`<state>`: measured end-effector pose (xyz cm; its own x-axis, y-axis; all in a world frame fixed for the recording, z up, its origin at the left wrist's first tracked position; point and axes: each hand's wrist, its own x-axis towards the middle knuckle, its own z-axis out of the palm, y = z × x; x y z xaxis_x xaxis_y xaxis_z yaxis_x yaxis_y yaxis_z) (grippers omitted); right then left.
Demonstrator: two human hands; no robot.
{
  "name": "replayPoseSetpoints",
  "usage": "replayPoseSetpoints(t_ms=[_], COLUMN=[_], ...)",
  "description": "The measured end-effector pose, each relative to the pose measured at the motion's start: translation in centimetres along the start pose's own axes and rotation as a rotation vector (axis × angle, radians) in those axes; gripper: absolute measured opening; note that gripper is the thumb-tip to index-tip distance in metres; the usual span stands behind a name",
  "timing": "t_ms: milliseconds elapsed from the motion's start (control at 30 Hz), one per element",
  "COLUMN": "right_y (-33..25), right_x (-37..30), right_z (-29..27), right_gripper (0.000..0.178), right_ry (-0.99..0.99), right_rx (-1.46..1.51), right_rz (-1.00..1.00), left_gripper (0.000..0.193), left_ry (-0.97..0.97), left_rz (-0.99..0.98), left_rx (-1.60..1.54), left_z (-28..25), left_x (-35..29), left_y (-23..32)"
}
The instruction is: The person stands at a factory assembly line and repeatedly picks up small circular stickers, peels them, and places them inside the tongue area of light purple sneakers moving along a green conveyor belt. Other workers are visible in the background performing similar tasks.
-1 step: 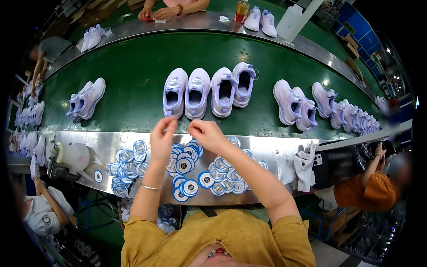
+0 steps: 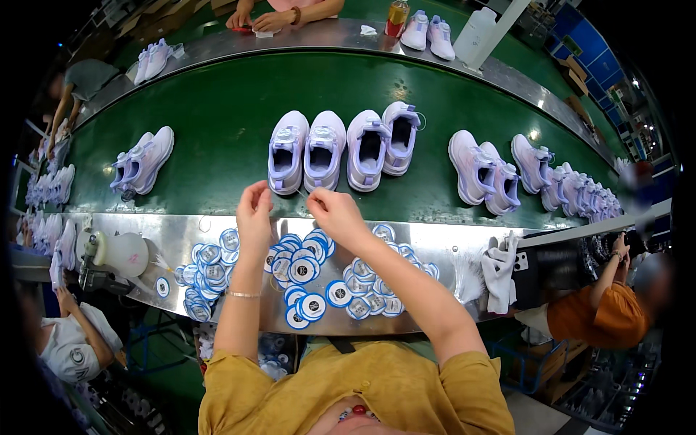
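Observation:
My left hand (image 2: 255, 210) and my right hand (image 2: 335, 212) are raised close together over the front edge of the green conveyor belt (image 2: 217, 109). Their fingertips pinch a thin pale thread (image 2: 300, 193) stretched between them. Just beyond the hands stand two pairs of lilac-and-white sneakers, one pair (image 2: 306, 152) straight ahead and the other pair (image 2: 383, 143) a little to the right. Below my hands, on the metal ledge (image 2: 167, 239), lie several round blue-and-white tags (image 2: 304, 270).
More sneakers stand on the belt at the left (image 2: 143, 159) and right (image 2: 478, 170). A white dispenser (image 2: 119, 252) and a white cloth (image 2: 500, 272) rest on the ledge. Another person's hands (image 2: 283, 13) work across the belt, and a co-worker in orange (image 2: 605, 315) sits at the right.

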<state>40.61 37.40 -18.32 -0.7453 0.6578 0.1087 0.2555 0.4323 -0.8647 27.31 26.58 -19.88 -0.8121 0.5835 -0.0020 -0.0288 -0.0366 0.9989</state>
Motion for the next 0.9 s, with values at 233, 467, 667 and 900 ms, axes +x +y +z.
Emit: replayPoseSetpoints(t_ms=[233, 467, 667, 900], right_y=[-1.4, -2.3, -1.8, -2.5], right_x=[1.5, 3.0, 2.8, 3.3], right_z=[4.0, 5.0, 5.7, 2.9], right_gripper=[0.014, 0.012, 0.016, 0.01], right_ry=[0.055, 0.032, 0.014, 0.101], right_rx=[-0.432, -0.516, -0.248, -0.085], right_rz=[-0.001, -0.141, -0.083, -0.303], left_gripper=[0.015, 0.013, 0.012, 0.01], left_ry=[-0.128, -0.154, 0.016, -0.159], left_rz=[-0.236, -0.319, -0.198, 0.199], left_rx=[-0.106, -0.11, -0.017, 0.096], left_z=[-1.4, -1.6, -2.5, -1.3], left_x=[2.4, 3.6, 3.3, 2.8], left_y=[-0.8, -0.7, -0.8, 2.6])
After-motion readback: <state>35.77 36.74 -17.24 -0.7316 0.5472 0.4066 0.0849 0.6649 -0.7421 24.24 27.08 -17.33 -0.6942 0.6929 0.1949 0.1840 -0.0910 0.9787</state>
